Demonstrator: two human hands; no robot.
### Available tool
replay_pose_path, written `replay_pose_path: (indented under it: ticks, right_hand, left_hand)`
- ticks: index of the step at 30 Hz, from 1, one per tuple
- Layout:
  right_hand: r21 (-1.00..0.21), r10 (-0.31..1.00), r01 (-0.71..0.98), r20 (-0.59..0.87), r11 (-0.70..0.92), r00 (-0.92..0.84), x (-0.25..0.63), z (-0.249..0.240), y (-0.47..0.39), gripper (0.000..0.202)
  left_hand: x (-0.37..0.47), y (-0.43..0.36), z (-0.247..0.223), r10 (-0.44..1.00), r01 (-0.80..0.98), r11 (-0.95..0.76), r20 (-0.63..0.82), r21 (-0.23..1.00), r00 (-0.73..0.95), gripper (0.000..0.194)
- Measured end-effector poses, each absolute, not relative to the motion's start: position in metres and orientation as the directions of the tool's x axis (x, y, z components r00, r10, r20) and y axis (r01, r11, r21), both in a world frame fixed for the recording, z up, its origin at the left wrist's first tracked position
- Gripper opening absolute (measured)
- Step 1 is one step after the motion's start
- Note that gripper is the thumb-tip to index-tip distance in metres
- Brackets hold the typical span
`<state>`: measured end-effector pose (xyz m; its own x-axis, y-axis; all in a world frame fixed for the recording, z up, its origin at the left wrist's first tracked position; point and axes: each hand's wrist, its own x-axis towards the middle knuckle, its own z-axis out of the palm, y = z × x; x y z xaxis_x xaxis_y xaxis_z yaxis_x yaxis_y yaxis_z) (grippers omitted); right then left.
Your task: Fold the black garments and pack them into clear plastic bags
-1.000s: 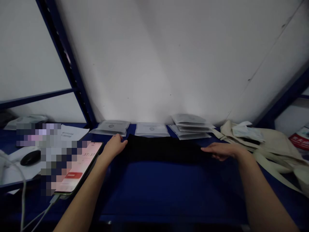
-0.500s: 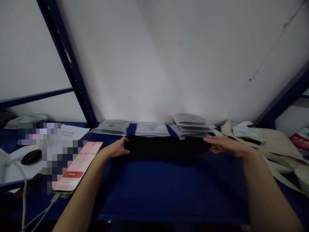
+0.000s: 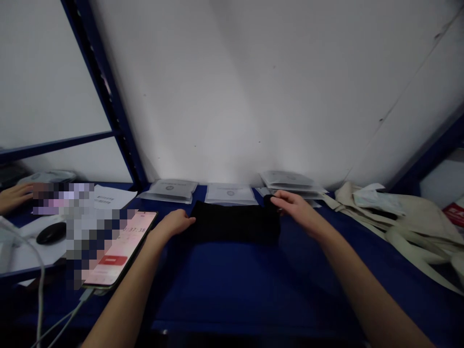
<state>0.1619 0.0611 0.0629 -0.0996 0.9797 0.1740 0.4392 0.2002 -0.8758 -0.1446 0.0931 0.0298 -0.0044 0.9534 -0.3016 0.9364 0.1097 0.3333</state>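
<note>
A folded black cloth [image 3: 232, 223] lies as a long strip across the blue tabletop in front of me. At its left end my left hand [image 3: 177, 223] has its fingers drawn together on the edge; the fingertips are partly hidden. My right hand [image 3: 290, 203] pinches the cloth's right end, turned up and inward over the strip. What kind of garment or fabric piece it is, I cannot tell.
Behind the cloth lie flat grey packets [image 3: 230, 193] and a packet stack [image 3: 288, 181]. To the left are a lit phone [image 3: 116, 256] on a cable, papers [image 3: 112, 198], a black mouse [image 3: 51, 234] and another person's hand [image 3: 16, 195]. A beige bag [image 3: 416, 217] lies right.
My right hand has moved left, bringing the cloth's right end inward, so the strip is shorter. My left hand stays at the left end. Another person's hand has appeared at far left.
</note>
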Motion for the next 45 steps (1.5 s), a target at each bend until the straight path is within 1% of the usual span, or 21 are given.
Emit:
replay_pose_path:
  ticks: [3,4,6,7,9,11,12,14,17,20,22,24,29,32,35,39,41,45]
  right_hand:
    - [-0.798,0.941,0.498,0.297,0.338,-0.163,0.122,0.046,0.060,0.024]
    - [-0.750,0.920,0.536,0.352,0.386,-0.170,0.111,0.038,0.059,0.021]
    - [-0.601,0.858,0.625,0.443,0.499,-0.260,0.093,0.023,0.056,0.012]
    - [-0.523,0.832,0.658,0.447,0.541,-0.328,0.088,0.017,0.055,0.010]
    - [-0.378,0.781,0.689,0.392,0.618,-0.486,0.082,0.009,0.052,0.008]
    - [-0.294,0.741,0.682,0.304,0.670,-0.598,0.084,0.009,0.049,0.007]
    - [-0.285,0.726,0.667,0.275,0.688,-0.631,0.087,0.012,0.049,0.008]
    - [-0.335,0.711,0.629,0.269,0.701,-0.649,0.096,0.021,0.049,0.010]
    - [-0.429,0.725,0.587,0.348,0.687,-0.594,0.114,0.034,0.053,0.012]
    - [-0.434,0.759,0.625,0.414,0.649,-0.502,0.134,0.043,0.059,0.012]
    - [-0.423,0.789,0.672,0.415,0.608,-0.452,0.145,0.046,0.062,0.013]
    - [-0.420,0.832,0.726,0.379,0.545,-0.405,0.153,0.047,0.065,0.014]
    - [-0.380,0.931,0.853,0.223,0.357,-0.290,0.167,0.043,0.071,0.022]
    - [-0.380,0.956,0.878,0.148,0.292,-0.254,0.170,0.037,0.074,0.025]
    - [-0.401,0.964,0.877,0.113,0.264,-0.239,0.168,0.034,0.074,0.026]
    - [-0.451,0.968,0.857,0.085,0.251,-0.238,0.163,0.030,0.074,0.026]
    - [-0.486,0.967,0.838,0.077,0.248,-0.241,0.161,0.029,0.075,0.025]
    - [-0.535,0.970,0.814,0.043,0.225,-0.240,0.160,0.027,0.075,0.024]
  left_hand:
    - [-0.145,0.095,0.027,0.955,0.945,0.097,-0.297,0.311,0.000,0.031]
    - [-0.145,0.095,0.026,0.955,0.946,0.096,-0.298,0.308,0.000,0.031]
    - [-0.145,0.096,0.025,0.953,0.944,0.102,-0.302,0.314,-0.003,0.031]
    - [-0.145,0.095,0.025,0.953,0.942,0.106,-0.304,0.320,-0.004,0.032]
    - [-0.144,0.094,0.025,0.952,0.936,0.110,-0.306,0.334,-0.002,0.032]
    - [-0.143,0.093,0.026,0.954,0.933,0.109,-0.300,0.342,-0.002,0.033]
    - [-0.143,0.092,0.026,0.955,0.933,0.111,-0.297,0.343,-0.004,0.033]
    - [-0.143,0.091,0.027,0.956,0.935,0.111,-0.292,0.337,-0.008,0.034]
    - [-0.144,0.089,0.028,0.958,0.939,0.110,-0.286,0.325,-0.013,0.036]
    - [-0.147,0.087,0.029,0.957,0.939,0.131,-0.289,0.317,-0.035,0.039]
    - [-0.149,0.085,0.030,0.951,0.939,0.145,-0.305,0.310,-0.046,0.039]
    - [-0.151,0.083,0.031,0.944,0.936,0.160,-0.326,0.315,-0.052,0.039]
    - [-0.157,0.079,0.033,0.902,0.924,0.201,-0.428,0.326,-0.045,0.047]
    - [-0.158,0.077,0.033,0.886,0.933,0.168,-0.463,0.317,-0.003,0.042]
    - [-0.154,0.075,0.035,0.885,0.948,0.155,-0.466,0.279,-0.008,0.031]
    - [-0.145,0.073,0.039,0.900,0.960,0.156,-0.433,0.232,-0.042,0.019]
    - [-0.142,0.072,0.040,0.902,0.959,0.159,-0.430,0.233,-0.045,0.016]
    - [-0.141,0.072,0.042,0.903,0.956,0.162,-0.428,0.246,-0.043,0.018]
